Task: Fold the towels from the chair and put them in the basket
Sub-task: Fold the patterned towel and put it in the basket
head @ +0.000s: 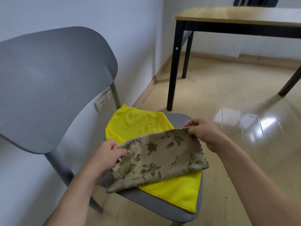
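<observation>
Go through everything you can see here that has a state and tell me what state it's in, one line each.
Floral towel: lifted at its far edge, near edge resting on the yellow towel.
Yellow towel: spread flat on the chair seat, unfolded.
Left hand: pinches the floral towel's left corner.
Right hand: pinches the floral towel's right corner.
Chair: upright, holding both towels.
Basket: not in view.

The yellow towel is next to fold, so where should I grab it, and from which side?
Probably by its far corner, near the chair back, reaching in from the front. That end of the yellow towel lies uncovered, while the floral towel, gripped by the left hand and right hand, overlaps its middle.
</observation>
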The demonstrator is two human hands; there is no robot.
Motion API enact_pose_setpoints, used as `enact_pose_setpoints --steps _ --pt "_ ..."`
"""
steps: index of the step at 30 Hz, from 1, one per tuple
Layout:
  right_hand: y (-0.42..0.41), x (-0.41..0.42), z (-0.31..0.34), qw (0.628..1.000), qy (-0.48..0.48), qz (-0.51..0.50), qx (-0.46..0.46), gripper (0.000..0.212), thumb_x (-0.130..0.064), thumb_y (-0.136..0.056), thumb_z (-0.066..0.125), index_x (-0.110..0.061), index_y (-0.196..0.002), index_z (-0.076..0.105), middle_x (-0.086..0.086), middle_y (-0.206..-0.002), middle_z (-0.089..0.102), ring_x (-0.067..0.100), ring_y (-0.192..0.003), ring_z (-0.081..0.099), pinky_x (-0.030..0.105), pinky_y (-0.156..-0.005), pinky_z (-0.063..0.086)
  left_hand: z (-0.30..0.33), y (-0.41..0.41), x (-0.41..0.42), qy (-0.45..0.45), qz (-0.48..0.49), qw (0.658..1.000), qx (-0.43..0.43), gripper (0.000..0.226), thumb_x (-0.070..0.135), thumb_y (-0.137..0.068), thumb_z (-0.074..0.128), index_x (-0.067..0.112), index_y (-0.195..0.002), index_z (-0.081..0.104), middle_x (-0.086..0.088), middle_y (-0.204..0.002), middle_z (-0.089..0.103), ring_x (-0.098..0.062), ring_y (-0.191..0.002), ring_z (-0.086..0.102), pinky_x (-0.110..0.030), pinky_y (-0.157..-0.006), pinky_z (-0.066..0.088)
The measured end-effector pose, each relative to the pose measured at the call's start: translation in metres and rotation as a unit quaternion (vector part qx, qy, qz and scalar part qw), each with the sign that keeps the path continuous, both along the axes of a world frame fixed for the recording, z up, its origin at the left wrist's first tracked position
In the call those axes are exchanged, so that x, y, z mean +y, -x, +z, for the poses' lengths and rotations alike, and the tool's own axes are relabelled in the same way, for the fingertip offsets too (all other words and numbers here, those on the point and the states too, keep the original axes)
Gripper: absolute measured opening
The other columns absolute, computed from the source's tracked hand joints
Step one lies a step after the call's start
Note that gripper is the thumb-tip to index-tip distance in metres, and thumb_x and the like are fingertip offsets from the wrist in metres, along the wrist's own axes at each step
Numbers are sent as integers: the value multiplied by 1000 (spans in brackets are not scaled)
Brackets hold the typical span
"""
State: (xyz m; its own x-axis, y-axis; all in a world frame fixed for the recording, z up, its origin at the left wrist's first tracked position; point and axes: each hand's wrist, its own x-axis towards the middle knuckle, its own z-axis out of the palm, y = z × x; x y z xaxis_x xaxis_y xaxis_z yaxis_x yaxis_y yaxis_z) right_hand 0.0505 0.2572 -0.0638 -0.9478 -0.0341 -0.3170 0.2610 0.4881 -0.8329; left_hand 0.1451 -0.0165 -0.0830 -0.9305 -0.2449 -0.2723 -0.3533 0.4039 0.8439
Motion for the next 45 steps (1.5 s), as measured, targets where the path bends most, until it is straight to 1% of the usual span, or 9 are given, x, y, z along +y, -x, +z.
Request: enact_pose_setpoints --steps 3,6,12,16,20,25,35,42,45 --pt "16 -11 26 999 2 -21 40 23 3 -85 50 -16 -79 60 7 -83 56 18 -77 50 27 -59 41 22 -19 10 -323 -20 946 -29 27 17 -66 70 -1 -85 63 -24 -84 63 -27 -71 60 -34 -67 49" --pt "28 -31 41 994 -2 -40 101 19 -1 -83 53 -18 -86 61 5 -94 58 19 -85 53 29 -66 47 27 -37 19 -440 -23 897 -31 45 9 -69 71 -5 -111 64 -29 -110 59 -38 -99 54 -51 -88 47" --pt "-51 -58 -8 959 -128 60 245 37 -2 -82 52 -13 -118 53 5 -118 46 22 -111 46 29 -95 39 2 -67 32 -317 167 929 -88 21 -1 -90 49 6 -109 50 -17 -80 61 -24 -55 60 -29 -39 50" --pt "-144 -46 -45 930 -138 193 281 39 -8 -70 35 -9 -103 56 5 -102 51 27 -97 50 40 -86 44 2 -86 30 -273 175 942 -89 39 -2 -92 40 27 -117 46 -19 -99 64 -29 -66 63 -33 -46 54" --pt "-196 -37 -61 897 -211 270 278 59 -21 -70 45 -20 -129 43 -6 -132 38 18 -127 33 23 -108 22 15 -102 38 -282 134 947 -81 28 0 -94 37 14 -102 60 -19 -106 63 -27 -74 63 -30 -47 53" --pt "-222 -53 -75 896 -244 174 329 72 -46 -65 62 -28 -129 34 -4 -135 33 21 -124 31 33 -106 25 28 -113 46 -317 147 936 -41 30 1 -94 38 21 -107 56 -13 -97 65 -25 -73 64 -30 -48 55" --pt "-225 -52 -63 871 -234 83 425 19 -33 -79 53 -23 -94 58 -7 -97 60 17 -90 55 28 -81 40 50 -129 47 -199 95 972 -81 28 3 -85 36 11 -94 61 -10 -71 59 -20 -50 54 -23 -45 45" --pt "-214 -23 -46 931 -93 158 316 30 -23 -94 39 -18 -111 64 -4 -104 65 13 -96 57 27 -83 45 49 -129 30 -160 -42 978 -129 54 -17 -76 27 10 -116 52 -17 -112 66 -26 -89 69 -35 -69 51" --pt "-207 -23 -39 969 -1 154 195 26 -16 -99 40 -23 -108 63 -5 -103 64 11 -96 56 28 -83 47 43 -118 31 -120 -57 985 -111 46 -18 -81 32 9 -111 52 -14 -101 73 -19 -84 72 -31 -66 50"
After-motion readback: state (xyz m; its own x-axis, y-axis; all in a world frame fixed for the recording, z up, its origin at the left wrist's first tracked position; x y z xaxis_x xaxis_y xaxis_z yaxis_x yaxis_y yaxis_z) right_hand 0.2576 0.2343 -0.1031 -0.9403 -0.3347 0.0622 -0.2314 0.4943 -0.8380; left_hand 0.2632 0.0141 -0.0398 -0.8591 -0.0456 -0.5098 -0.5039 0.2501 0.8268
